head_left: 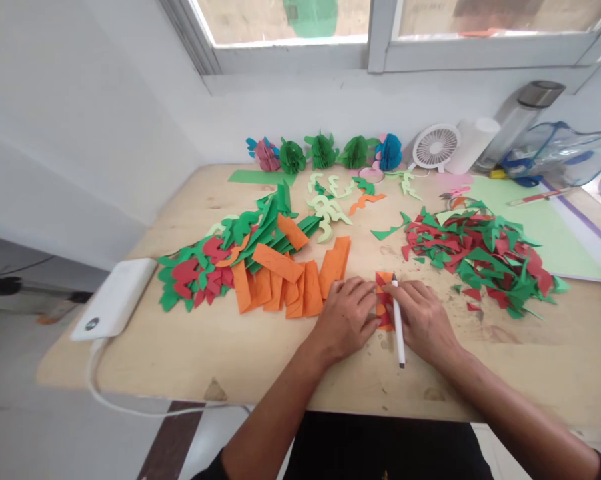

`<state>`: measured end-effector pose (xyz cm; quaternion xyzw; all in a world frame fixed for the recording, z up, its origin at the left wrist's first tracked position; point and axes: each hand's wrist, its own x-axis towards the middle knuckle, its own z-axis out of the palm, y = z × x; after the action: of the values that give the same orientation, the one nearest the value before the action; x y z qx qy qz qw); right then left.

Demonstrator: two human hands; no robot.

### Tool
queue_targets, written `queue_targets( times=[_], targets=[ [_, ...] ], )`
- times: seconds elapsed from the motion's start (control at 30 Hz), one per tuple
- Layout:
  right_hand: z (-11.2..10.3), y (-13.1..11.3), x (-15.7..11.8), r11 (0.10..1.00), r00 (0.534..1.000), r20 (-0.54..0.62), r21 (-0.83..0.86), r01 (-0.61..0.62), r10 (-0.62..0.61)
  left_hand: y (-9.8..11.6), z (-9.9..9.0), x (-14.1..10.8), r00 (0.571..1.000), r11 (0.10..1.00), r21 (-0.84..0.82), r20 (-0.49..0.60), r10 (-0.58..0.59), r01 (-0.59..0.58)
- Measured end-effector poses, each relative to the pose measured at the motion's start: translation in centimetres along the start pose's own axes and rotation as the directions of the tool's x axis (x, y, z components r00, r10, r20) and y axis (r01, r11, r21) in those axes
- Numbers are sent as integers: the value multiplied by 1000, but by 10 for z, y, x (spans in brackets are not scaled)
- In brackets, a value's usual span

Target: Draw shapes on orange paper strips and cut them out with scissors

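My right hand (423, 320) is closed round a white marker (399, 333), whose dark upper tip touches a small orange paper (384, 276) on the table. Red shapes lie on that paper. My left hand (348, 316) rests at the paper's left edge, its fingers bent together over the side and partly covering it; whether it grips anything is hard to see. Just left of it are several folded orange strips (312, 288). Green folded papers (265, 227) and red cutouts (184, 275) lie farther left.
A heap of red and green scraps (480, 250) sits on the right. Along the wall stand paper honeycomb figures (323, 152), a small fan (435, 147) and a bottle (523, 120). A white power bank (115, 300) with a cable lies at the table's left edge.
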<state>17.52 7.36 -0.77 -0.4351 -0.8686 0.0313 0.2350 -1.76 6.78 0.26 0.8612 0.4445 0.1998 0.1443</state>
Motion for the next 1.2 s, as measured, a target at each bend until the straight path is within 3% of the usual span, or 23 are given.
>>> queue_targets(
  times=[0.2, 0.47, 0.73, 1.2],
  targets=[
    [1, 1, 1, 1000, 1000, -1, 30, -4, 5, -1, 2, 0, 1000, 1000, -6, 2, -3, 3],
    [2, 6, 5, 975, 992, -8, 183, -123, 127, -2, 2, 0, 1000, 999, -28, 27, -16, 16],
    [4, 3, 3, 990, 994, -9, 89, -112, 113, -4, 5, 0, 998, 993, -97, 7, -62, 62],
    [3, 3, 4, 986, 993, -28, 120, -114, 119, -5, 8, -1, 998, 997, -62, -14, -55, 54]
  ],
)
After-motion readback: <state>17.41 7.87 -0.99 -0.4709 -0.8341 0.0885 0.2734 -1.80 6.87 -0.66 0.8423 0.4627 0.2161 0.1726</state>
